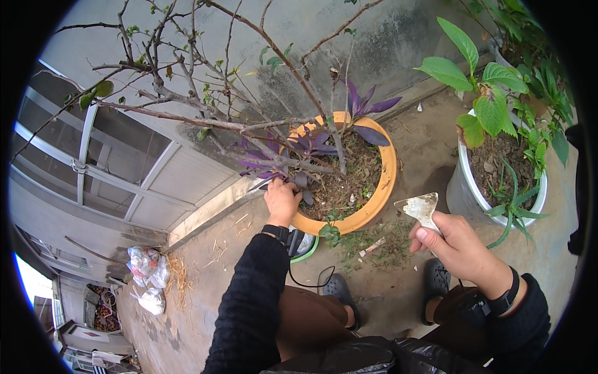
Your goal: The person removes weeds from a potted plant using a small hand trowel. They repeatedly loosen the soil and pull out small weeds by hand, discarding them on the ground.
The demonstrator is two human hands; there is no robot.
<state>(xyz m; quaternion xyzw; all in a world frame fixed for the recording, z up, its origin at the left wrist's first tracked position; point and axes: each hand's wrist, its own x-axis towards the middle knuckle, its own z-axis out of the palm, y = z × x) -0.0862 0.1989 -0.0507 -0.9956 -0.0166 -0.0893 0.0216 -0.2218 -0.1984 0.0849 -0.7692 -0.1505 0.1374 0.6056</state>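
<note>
My left hand (281, 201) reaches over the left rim of a round orange-yellow planter (388, 173). Its fingers are curled around leaves of a purple-leaved plant (301, 180), partly hiding them. Soil (362, 187) with small weeds fills the planter, and a woody, branching shrub (337, 145) grows from it. To the right of the planter, my right hand (451, 240) grips a putty knife (419, 208) by its handle. The blade is dirty and points up and left, in the air above the ground.
A white bucket (460, 182) with leafy and aloe-like plants stands at right. Pulled greens (373, 248) and a small wrapper-like piece (372, 247) lie before my shoes. A green-rimmed basin (306, 252) sits partly under my left wrist. Plastic bags (148, 273) and straw (179, 278) lie farther left.
</note>
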